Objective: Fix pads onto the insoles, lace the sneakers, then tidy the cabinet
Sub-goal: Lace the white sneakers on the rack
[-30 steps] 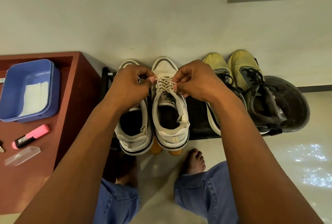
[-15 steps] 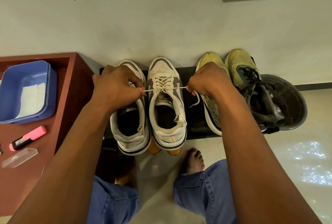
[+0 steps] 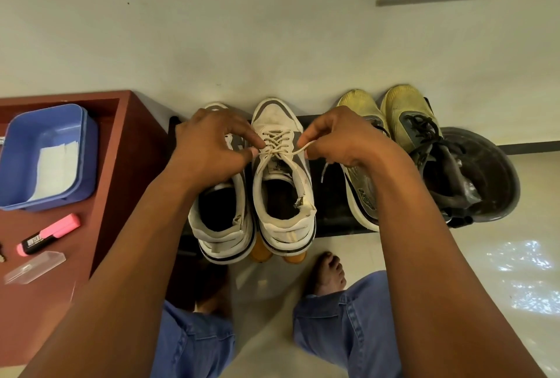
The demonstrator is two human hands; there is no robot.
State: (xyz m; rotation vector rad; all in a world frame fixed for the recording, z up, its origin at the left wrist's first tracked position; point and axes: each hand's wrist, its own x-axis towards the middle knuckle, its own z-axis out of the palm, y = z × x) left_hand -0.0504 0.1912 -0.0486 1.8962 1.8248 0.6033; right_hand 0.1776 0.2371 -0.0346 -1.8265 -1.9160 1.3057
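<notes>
Head view: both hands work over the right white sneaker [image 3: 280,177], which stands on the black shoe rack [image 3: 328,196] with its toe to the wall. The left hand [image 3: 209,147] pinches one end of the lace [image 3: 277,147] just left of that sneaker's eyelets, fingers curled round it; the right hand [image 3: 339,138] pinches the other end just right of them, with the loose tip hanging down beside the shoe. Half a second ago the hands stood wider apart and the lace ran straight and taut between them; now they have come back in close to the sneaker, and the lace slopes up to the right with some slack. My reading: a crossing has been pulled snug and the next one, or the knot, is being set up. Lacing on this shoe looks near its top eyelets. The other white sneaker [image 3: 219,220], touching the first on its left, shows no lace that I can make out, since the left hand covers its front. Well left of the sneaker, on the red-brown cabinet [image 3: 127,147], a blue tub [image 3: 18,147] holds white sheets [image 3: 56,168], possibly the pads; cannot tell. Near it lie a pink highlighter [image 3: 48,238] and a clear plastic case [image 3: 33,267]. Right of the sneaker are yellow shoes [image 3: 394,111], and beyond them a dark basin [image 3: 497,171] with dark footwear in it.
</notes>
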